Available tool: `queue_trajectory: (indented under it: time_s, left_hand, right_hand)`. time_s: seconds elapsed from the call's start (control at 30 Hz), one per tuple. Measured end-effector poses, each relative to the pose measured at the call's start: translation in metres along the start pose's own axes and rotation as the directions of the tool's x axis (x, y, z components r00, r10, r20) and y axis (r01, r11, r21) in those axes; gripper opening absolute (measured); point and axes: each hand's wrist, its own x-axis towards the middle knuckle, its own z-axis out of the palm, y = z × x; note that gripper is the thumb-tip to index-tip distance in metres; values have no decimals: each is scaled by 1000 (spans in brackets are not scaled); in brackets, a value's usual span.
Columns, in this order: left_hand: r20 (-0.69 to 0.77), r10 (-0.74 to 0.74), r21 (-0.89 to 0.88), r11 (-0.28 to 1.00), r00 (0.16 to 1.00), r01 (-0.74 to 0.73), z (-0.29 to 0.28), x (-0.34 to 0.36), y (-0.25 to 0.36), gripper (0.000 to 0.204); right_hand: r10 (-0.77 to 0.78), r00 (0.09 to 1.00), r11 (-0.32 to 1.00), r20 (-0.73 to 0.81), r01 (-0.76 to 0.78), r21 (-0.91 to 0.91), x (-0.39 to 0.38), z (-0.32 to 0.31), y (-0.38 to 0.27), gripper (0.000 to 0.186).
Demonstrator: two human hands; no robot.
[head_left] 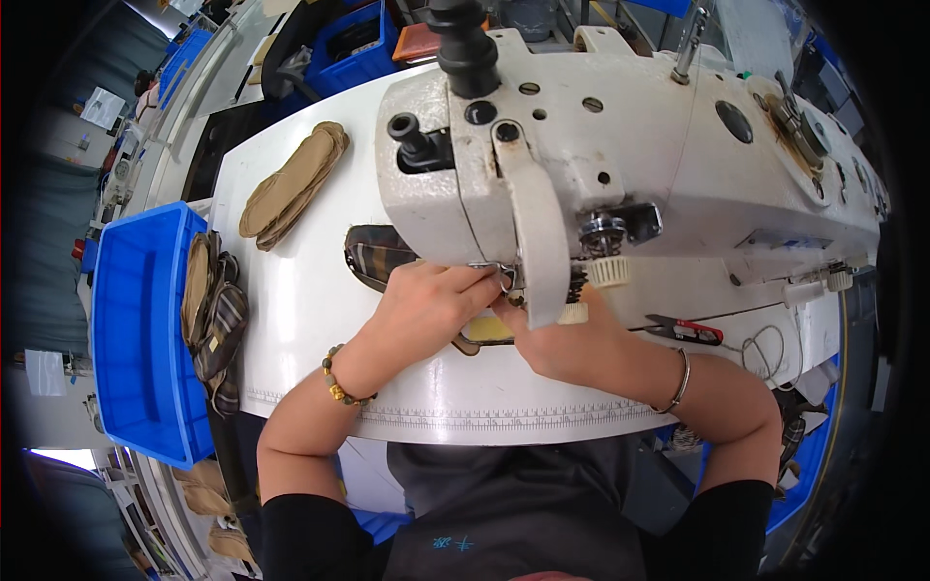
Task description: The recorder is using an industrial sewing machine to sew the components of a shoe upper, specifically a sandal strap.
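My left hand (426, 308) is closed at the presser foot of a white sewing machine (436, 213), its fingertips pinching a plaid fabric shoe upper (373, 254). The dark, checked end of that piece sticks out beyond the left hand. My right hand (572, 339) grips the work from the other side, its fingers partly hidden behind the machine's curved lever. Between the hands and the table shows a tan edge with a pale yellow patch (489, 329). The stitching spot itself is covered by fingers and machine parts.
Tan sole-shaped pieces (295, 184) lie stacked at the table's far left. A blue bin (145, 329) stands off the left edge, with plaid uppers (225, 324) hanging beside it. Red-and-black thread snips (684, 330) rest right of my right hand, near loose cord (765, 351).
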Motion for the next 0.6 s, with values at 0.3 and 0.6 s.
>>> queue_trajectory:
  time_s: [0.3,0.6]
  left_hand:
    - [72,-228,-303,923,971,239,7,-5,-12,29]
    - [-16,-176,-280,946,984,165,10,-3,-10,37]
  right_hand:
    - [-97,989,977,113,116,-177,-11,-6,3,30]
    - [-133,987,982,-89,119,-148,3,-9,5,17]
